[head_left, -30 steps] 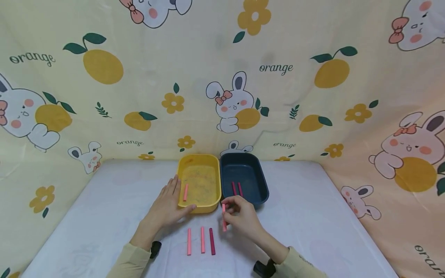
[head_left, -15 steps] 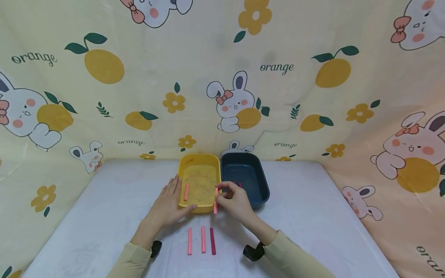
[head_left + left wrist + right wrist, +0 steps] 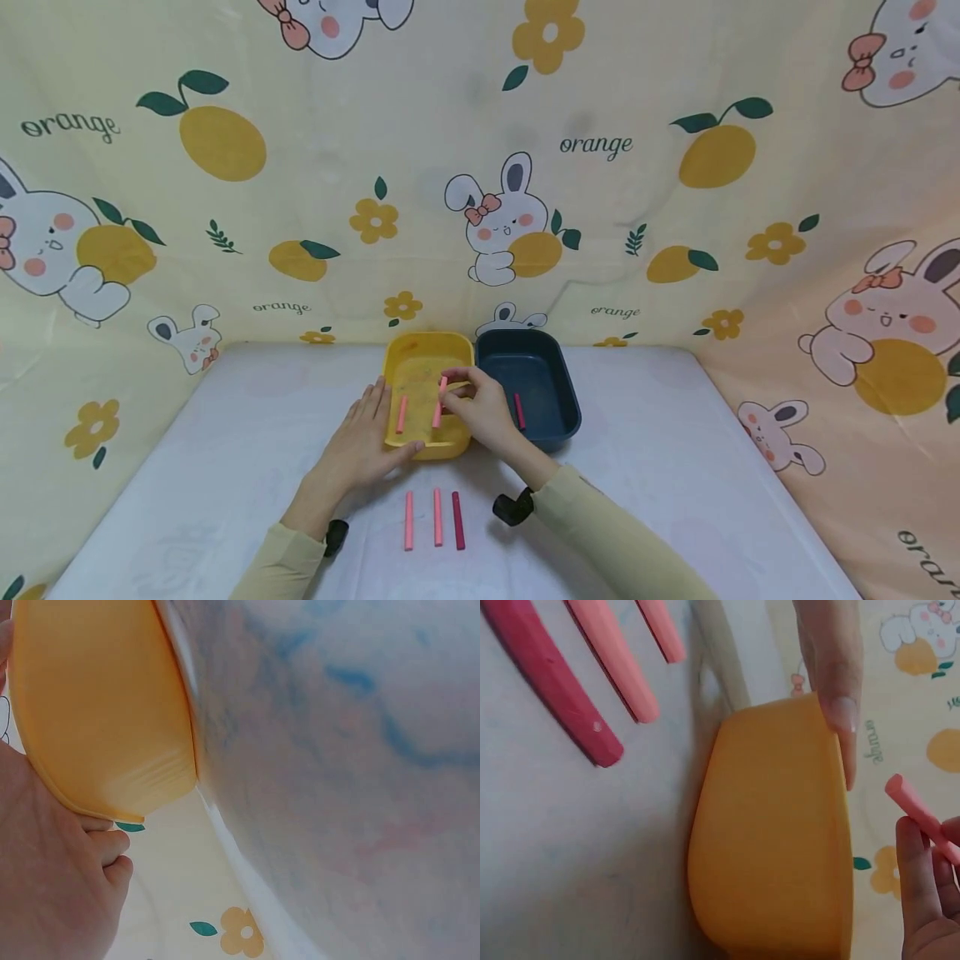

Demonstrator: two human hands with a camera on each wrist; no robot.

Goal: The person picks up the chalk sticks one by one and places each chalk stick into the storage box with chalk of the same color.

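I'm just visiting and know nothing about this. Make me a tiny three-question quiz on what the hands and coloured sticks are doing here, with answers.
1. What is the right hand pinching?
a) nothing
b) a pink stick
c) a tray's rim

2. True or false: the left hand is touching the blue tray.

3. How many sticks lie on the table, and in which colours?

Key:
1. b
2. False; it touches the yellow tray.
3. Three: two pink and one dark red stick.
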